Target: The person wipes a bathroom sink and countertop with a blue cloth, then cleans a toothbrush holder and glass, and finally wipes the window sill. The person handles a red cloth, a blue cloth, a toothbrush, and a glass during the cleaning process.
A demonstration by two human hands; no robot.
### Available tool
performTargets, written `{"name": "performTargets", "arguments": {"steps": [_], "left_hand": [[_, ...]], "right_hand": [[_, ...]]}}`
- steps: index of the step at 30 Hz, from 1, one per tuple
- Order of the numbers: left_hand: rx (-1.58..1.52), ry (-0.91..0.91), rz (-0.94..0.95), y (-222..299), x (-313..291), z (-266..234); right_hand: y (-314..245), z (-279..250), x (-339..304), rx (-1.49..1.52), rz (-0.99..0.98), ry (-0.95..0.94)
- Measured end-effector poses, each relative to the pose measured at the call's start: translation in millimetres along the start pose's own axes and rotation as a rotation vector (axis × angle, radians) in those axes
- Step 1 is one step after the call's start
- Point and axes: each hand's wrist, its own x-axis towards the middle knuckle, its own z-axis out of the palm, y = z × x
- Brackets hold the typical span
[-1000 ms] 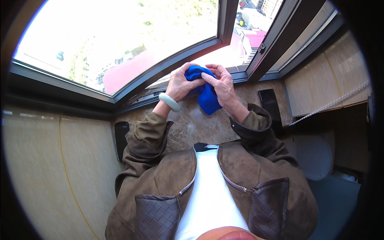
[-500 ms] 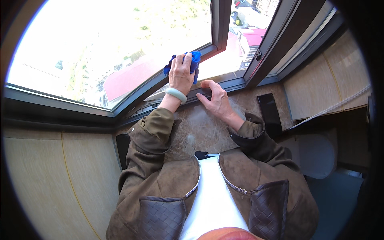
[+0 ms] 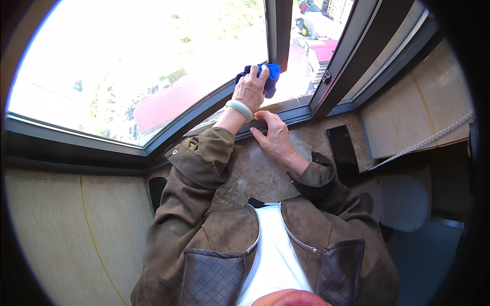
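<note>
My left hand (image 3: 249, 91), with a pale green bangle (image 3: 240, 109) on its wrist, presses a crumpled blue cloth (image 3: 273, 80) to the lower corner of the dark window sash (image 3: 279, 41). The sash stands swung open, its glass (image 3: 153, 66) bright from outdoors. Lower and to the right, my right hand (image 3: 277, 135) hovers near the bottom window frame (image 3: 298, 116), thumb and fingers apart, holding nothing. Whether its fingertips touch the frame or my left wrist, I cannot tell. Below both hands lies a brown marbled stone sill (image 3: 255, 176).
A black flat object (image 3: 343, 153) lies on the sill at the right, and another dark one (image 3: 157, 194) at the left. A white beaded cord (image 3: 423, 136) hangs at the right above a white seat-like object (image 3: 406, 201). Beyond the open gap, buildings show far below.
My left hand has slid the blue cloth to the right along the sash's lower edge, up to its corner. My right hand has barely moved.
</note>
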Motion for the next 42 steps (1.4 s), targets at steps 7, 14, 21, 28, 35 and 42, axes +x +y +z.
{"name": "performTargets", "arguments": {"steps": [7,14,21,28,35,42], "left_hand": [[0.004,0.099,-0.180,-31,-66,-21],[0.065,0.295,-0.340,-79,-162,-59],[0.408,0.396,-0.621,-109,-245,-89],[0.307,0.480,-0.527,-119,-231,-81],[0.253,0.502,-0.396,-93,-175,-60],[0.202,0.375,-0.301,-52,-103,-24]], "right_hand": [[-8,25,22,0.109,0.011,0.032],[-58,95,36,-0.162,-0.304,-0.185],[-93,163,34,-0.420,-0.720,-0.355],[-93,160,38,-0.684,-0.818,-0.259],[-66,114,58,-0.717,-0.713,-0.233],[-18,52,76,-0.692,-0.572,-0.078]]}}
